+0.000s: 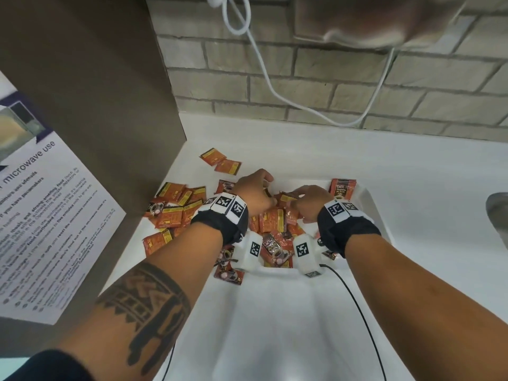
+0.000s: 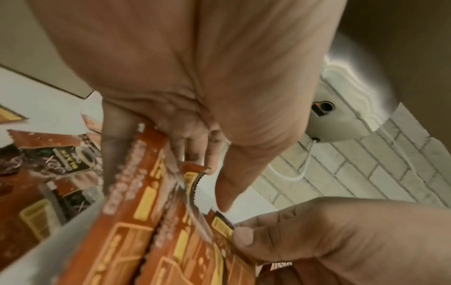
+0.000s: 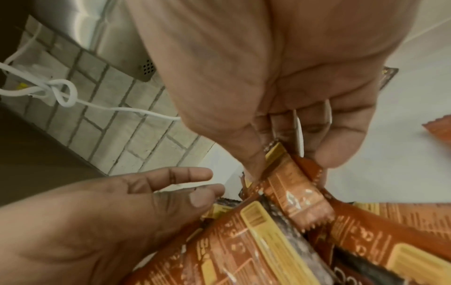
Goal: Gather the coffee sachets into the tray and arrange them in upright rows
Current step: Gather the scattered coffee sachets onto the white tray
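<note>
A white tray (image 1: 377,213) on the white counter holds a heap of orange coffee sachets (image 1: 270,221). One dark-fronted sachet (image 1: 342,188) stands upright in its far right corner. My left hand (image 1: 254,188) reaches down into the tray with fairly straight fingers (image 2: 195,150) pressed against a standing bunch of sachets (image 2: 146,192), its thumb alongside. My right hand (image 1: 309,200) is close beside it, its thumb and curled fingers (image 3: 341,146) pinching one sachet (image 3: 290,185) by its top edge over the bunch. Loose sachets (image 1: 176,209) lie on the counter left of the tray.
Two more sachets (image 1: 221,160) lie farther back. A brown cabinet panel (image 1: 96,105) with a microwave notice (image 1: 44,215) walls off the left. A white cable (image 1: 272,89) hangs on the brick wall. A metal object (image 1: 498,213) is at the right edge. A black cord (image 1: 354,298) trails from the right wrist.
</note>
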The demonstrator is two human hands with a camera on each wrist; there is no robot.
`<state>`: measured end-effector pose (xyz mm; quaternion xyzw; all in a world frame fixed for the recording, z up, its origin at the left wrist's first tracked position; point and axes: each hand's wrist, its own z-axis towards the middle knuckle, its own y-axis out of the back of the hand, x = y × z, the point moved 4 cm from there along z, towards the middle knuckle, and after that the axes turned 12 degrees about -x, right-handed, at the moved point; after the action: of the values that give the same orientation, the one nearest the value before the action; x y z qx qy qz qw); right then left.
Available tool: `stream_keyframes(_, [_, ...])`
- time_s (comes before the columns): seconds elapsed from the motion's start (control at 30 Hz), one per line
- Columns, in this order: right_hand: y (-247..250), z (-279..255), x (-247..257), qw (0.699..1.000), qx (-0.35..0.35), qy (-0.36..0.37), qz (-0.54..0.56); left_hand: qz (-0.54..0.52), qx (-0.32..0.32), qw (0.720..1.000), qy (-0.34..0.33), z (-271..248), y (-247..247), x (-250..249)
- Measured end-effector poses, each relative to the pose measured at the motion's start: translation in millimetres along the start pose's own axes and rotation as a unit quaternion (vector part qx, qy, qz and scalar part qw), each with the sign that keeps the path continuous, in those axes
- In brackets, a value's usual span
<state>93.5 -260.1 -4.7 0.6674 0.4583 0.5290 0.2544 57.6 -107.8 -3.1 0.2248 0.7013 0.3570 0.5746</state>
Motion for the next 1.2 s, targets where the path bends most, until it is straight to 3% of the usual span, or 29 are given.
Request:
stream_keyframes(0.33, [4,4,9,0.99,-0.02,0.055,-0.13,0.026,0.027,0.999,0.027,11,13,6])
stream_keyframes(0.53, [13,5,17,0.992,-0.035,0.059,-0.107,-0.014,-0.057,0.995,0.082,28,34,35])
stream_keyframes(0.67, [15,2,36,0.992,-0.042,0.09,-0.075,0.055,-0.104,0.987,0.11,49,58,69])
stream_keyframes(0.77, [11,2,59,0.993,-0.041,0.108,-0.014,0.147,-0.06,0.985,0.073,69,64,81])
stream_keyframes(1.03, [-17,0,117,0.971,-0.029,0.196,-0.135,0.26,0.008,0.965,0.042,165,27,129])
stream_keyframes(1.2, [-28,2,119,0.97,-0.006,0.19,-0.149,0.277,-0.03,0.958,0.07,169,36,132])
